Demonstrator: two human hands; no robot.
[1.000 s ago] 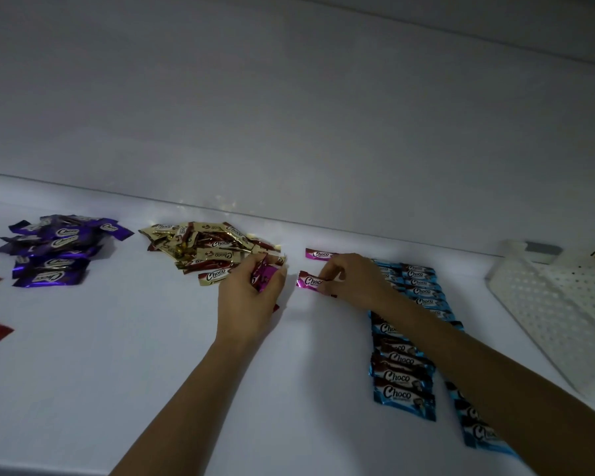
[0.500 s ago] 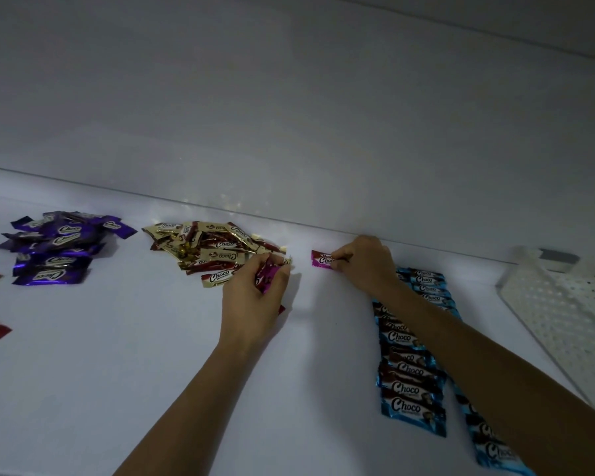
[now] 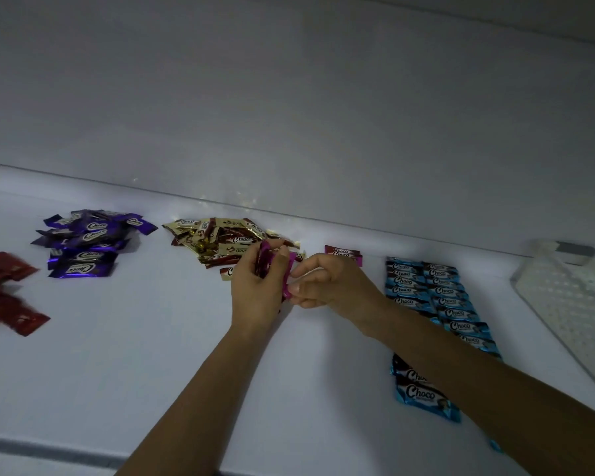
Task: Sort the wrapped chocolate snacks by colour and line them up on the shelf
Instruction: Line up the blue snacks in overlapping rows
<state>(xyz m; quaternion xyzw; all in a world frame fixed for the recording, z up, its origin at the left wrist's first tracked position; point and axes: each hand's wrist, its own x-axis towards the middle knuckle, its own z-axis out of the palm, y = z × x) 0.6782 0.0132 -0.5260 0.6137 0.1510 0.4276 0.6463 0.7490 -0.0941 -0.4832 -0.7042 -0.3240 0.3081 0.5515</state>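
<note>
- Left hand point(image 3: 255, 293): fingers curled round bunch of magenta foil-wrapped chocolate snacks point(image 3: 264, 264), held upright just above flat white shelf point(image 3: 117, 355), in front of the gold heap.
- Right hand point(image 3: 337, 290): thumb and forefinger pinching lower end of single magenta snack point(image 3: 288, 281) at right edge of that bunch; other fingers loosely bent; close against left hand.
- Far left: loose red foil-wrapped snacks point(image 3: 4, 293), scattered flat on shelf, blurred, partly cut off by frame edge.
- Next right: heap of purple foil-wrapped snacks point(image 3: 90, 240), jumbled, "Choco" print readable, towards the back of the shelf.
- Centre: heap of gold-and-brown foil-wrapped snacks point(image 3: 217, 238), jumbled, front right corner hidden behind left hand.
- Just right of hands: two flat magenta snacks point(image 3: 343, 254), overlapping, lying near rear of shelf, partly hidden by right-hand knuckles.
- Further right: blue foil-wrapped snacks point(image 3: 426, 286), lined up in two columns side by side from back towards front, overlapping like tiles; right forearm crossing over the middle of them.
- Far right: white perforated plastic basket point(image 3: 571, 304), resting on shelf, apart from blue columns; grey item behind it, too unclear to identify.
- Behind all of it: plain white back wall point(image 3: 289, 115).
</note>
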